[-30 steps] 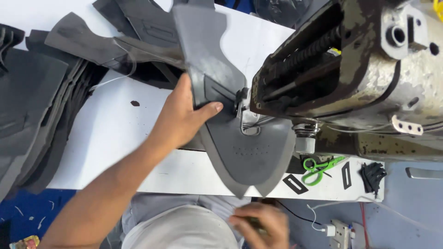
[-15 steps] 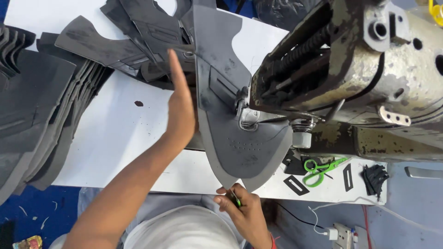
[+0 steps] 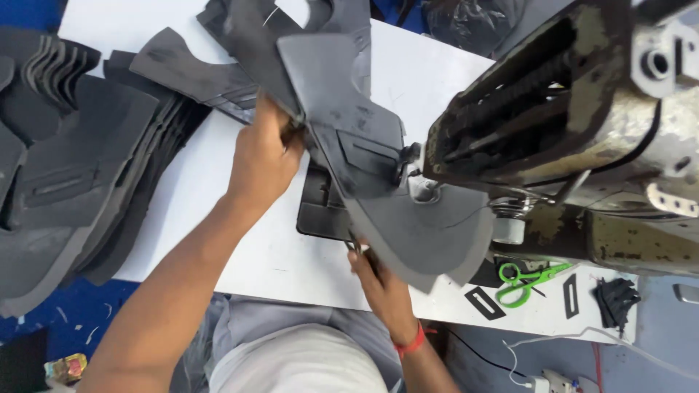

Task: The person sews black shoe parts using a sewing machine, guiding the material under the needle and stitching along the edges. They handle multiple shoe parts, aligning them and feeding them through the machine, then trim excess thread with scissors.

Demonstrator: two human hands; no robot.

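A large grey fabric piece (image 3: 408, 218) lies under the head of a worn sewing machine (image 3: 575, 138) on a white table (image 3: 175, 211). My left hand (image 3: 263, 156) is shut on the far edge of this piece, lifting it off the table. My right hand (image 3: 378, 280) grips the near edge of the same piece, with what looks like a small tool between its fingers. The needle area sits at the piece's middle, next to a stitched grey pocket patch (image 3: 368, 156).
Stacks of cut grey pieces (image 3: 65, 175) fill the table's left side, and more lie at the back (image 3: 240, 44). Green-handled scissors (image 3: 526, 279), small black strips (image 3: 483, 302) and a black scrap (image 3: 615, 297) lie at the right front edge. A white cable (image 3: 539, 353) hangs below.
My left hand went from lying flat on the piece to gripping its far edge and raising it. My right hand rose from my lap to the near edge.
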